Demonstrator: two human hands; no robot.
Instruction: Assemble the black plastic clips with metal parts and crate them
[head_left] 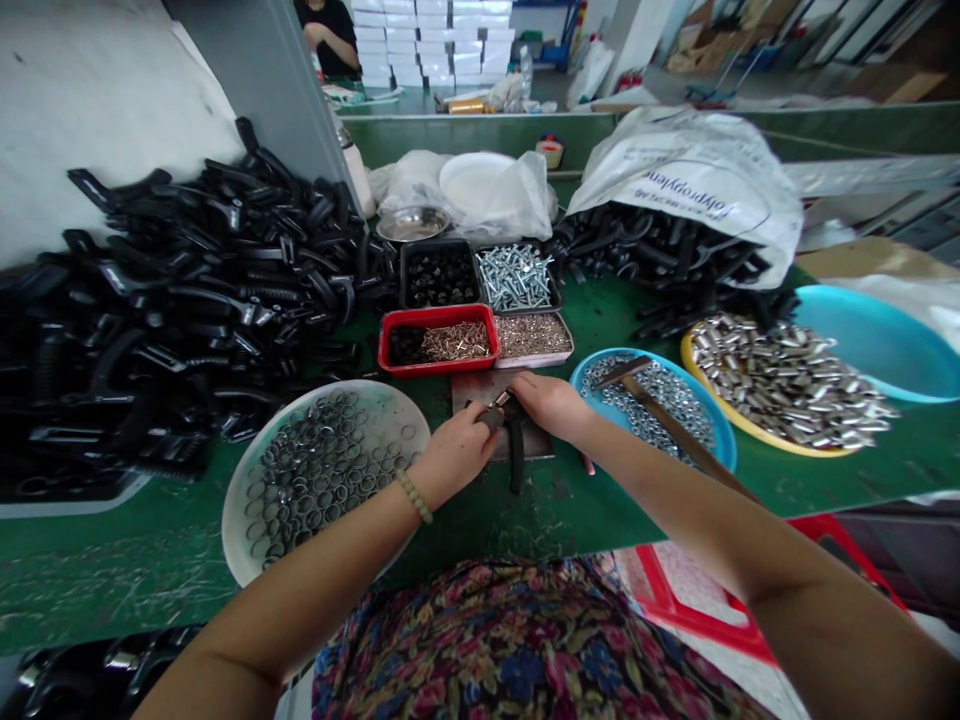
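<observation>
A black plastic handle [516, 455] is held by the left hand's closed fingers [484, 425] over a steel plate [472, 390] on the green surface [112, 590], a small metal fastener [502, 398] pinched by the right hand's fingers [521, 385]; a white bowl [390, 402] of rings is kept within reach.

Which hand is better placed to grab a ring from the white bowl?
Left, probably: the left hand sits beside the white bowl of metal rings. The right hand is farther off, by the blue bowl.
</observation>
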